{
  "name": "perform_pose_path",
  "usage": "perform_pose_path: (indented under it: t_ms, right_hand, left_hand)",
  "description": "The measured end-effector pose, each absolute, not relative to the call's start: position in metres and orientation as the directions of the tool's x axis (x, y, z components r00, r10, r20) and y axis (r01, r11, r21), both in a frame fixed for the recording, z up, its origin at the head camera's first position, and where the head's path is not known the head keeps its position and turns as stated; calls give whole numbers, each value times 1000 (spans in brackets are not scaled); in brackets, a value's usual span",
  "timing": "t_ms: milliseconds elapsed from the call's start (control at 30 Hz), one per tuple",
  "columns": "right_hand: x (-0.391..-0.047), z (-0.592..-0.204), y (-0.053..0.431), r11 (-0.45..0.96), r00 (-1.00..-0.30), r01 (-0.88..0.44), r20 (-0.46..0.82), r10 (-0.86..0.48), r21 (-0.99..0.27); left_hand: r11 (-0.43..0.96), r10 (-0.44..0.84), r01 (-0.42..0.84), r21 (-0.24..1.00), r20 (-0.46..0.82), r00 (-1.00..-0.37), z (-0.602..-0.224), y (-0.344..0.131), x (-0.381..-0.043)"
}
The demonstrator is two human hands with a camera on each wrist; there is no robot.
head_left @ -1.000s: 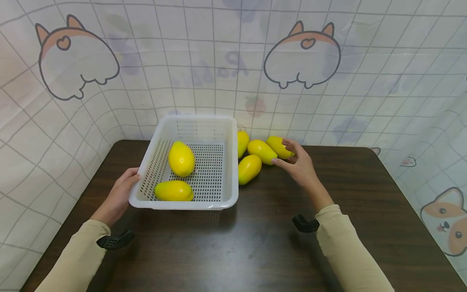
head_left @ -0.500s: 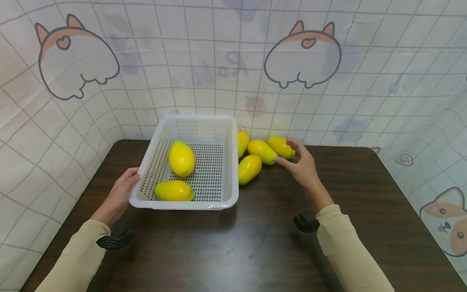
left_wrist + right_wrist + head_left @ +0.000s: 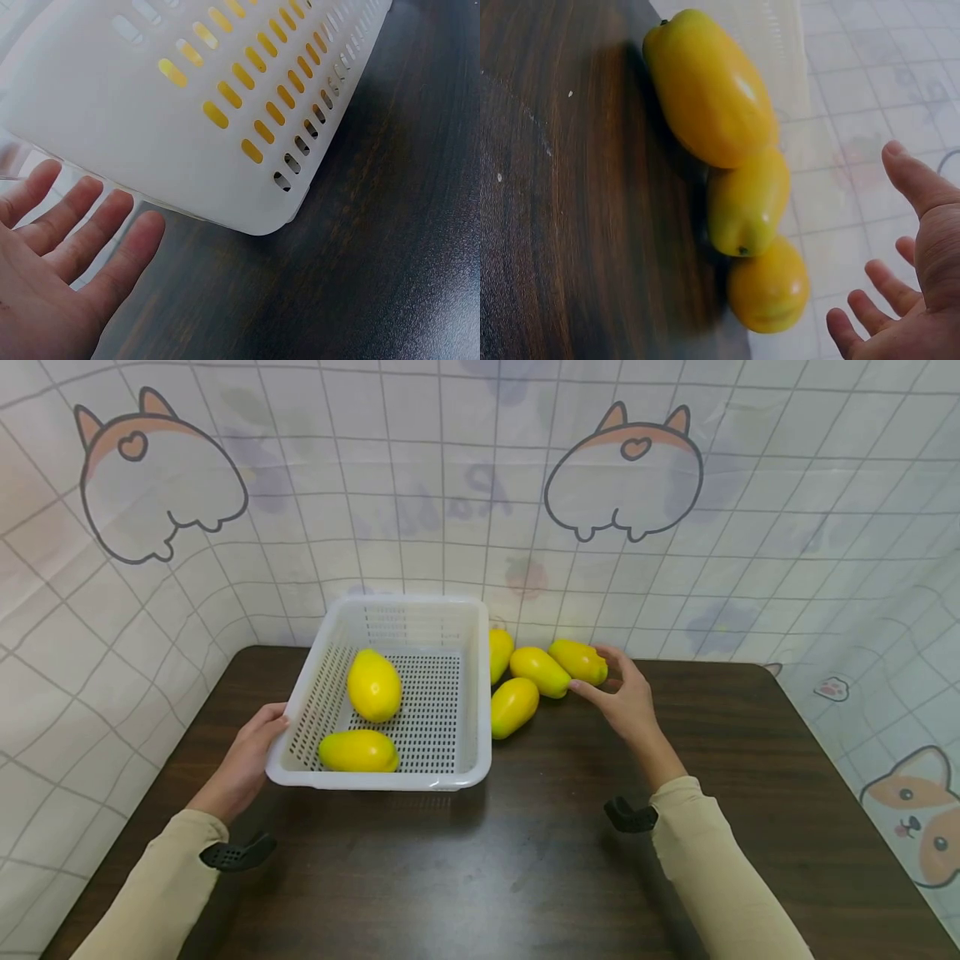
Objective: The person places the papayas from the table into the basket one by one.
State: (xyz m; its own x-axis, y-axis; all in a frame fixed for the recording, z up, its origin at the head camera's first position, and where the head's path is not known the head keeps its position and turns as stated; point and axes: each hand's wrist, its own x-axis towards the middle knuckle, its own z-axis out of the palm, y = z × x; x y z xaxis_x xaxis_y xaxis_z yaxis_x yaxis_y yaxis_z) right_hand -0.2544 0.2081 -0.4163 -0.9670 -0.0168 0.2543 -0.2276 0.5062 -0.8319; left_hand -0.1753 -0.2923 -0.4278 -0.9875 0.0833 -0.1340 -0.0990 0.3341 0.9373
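I see a screened-off nook, the wider room unclear to me; corgi-print sheeting (image 3: 450,468) lines the far, left and right sides; a dark wood-grain table (image 3: 525,868) stands within.

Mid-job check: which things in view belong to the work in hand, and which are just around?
Likely part of the work:
white basket, with the left hand at its side
two yellow fruits inside it
four yellow fruits outside it, near the right hand

Just around:
dark table
patterned backdrop
black wrist pieces
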Motion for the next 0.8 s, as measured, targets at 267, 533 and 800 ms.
perform_pose_path:
  t_ms: [267,533,800]
  right_hand:
    - [-261,-424,213,509,-968,-212,252,9,-834]
    - [-266,-430,217,525,-971,-181,235,36,-831]
    - [-269,-433,218,526,-978,-144,203,55,-838]
  left_hand:
    - [337,89,-95,937,-132,-987,-426,-292,-174]
    - [344,89,-90,935,-128,-988,-426,-292,-175]
    - [353,85,-91,931,-129,-988,-428,-292,-174]
